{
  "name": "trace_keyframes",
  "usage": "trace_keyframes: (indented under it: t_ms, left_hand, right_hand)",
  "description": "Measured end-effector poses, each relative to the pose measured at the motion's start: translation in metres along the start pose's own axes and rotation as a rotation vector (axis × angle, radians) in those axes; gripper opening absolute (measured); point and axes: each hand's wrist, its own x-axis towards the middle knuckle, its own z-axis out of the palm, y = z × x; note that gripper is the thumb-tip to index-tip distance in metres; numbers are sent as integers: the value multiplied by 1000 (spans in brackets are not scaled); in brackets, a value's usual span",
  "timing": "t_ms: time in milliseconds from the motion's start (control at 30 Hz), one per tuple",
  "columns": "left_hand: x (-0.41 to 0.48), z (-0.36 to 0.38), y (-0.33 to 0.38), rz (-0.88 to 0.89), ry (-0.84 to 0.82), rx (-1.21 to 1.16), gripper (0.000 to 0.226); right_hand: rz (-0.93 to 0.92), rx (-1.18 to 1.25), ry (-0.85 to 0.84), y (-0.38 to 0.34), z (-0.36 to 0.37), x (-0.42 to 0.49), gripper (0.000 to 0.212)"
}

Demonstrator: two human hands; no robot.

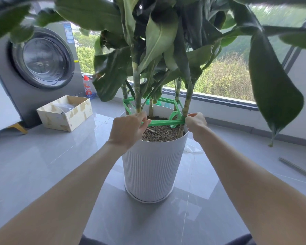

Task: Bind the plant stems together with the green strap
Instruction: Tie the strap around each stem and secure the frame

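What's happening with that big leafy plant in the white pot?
A person is tying up the plant. The left hand and right hand each grip a flat green plastic strap, pulled across above the soil of the white ribbed pot. The strap already runs behind the thick green stems, with a curled bit beside the right hand. It does not look fastened yet.

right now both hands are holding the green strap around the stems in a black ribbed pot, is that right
Not quite: the pot is white, not black, as the head view shows. The rest stands: the left hand and right hand hold the green strap around the stems.
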Motion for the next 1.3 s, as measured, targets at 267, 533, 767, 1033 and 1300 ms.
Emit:
trace_keyframes:
  t_ms: [267, 533, 767, 1033, 1300]
  left_hand:
    - [-7, -3, -17, -323, 2, -24, 44]
    - [-1, 10, -28, -718, -151, -301, 38]
    - [3, 15, -31, -726, -100, -368, 32]
    - [3, 13, -30, -664, -94, -369, 30]
    - [4, 10, -27, -685, -162, -456, 26]
  right_hand:
    - [130, 122, -80, -3, 11, 3, 25]
    - [130, 157, -59, -3, 16, 3, 32]
    - [95, 159, -17, -1, 17, -1, 25]
    - [-194, -36, 201, 4, 1, -18, 17]
    - [-642, -515, 127, -2, 3, -33, 37]
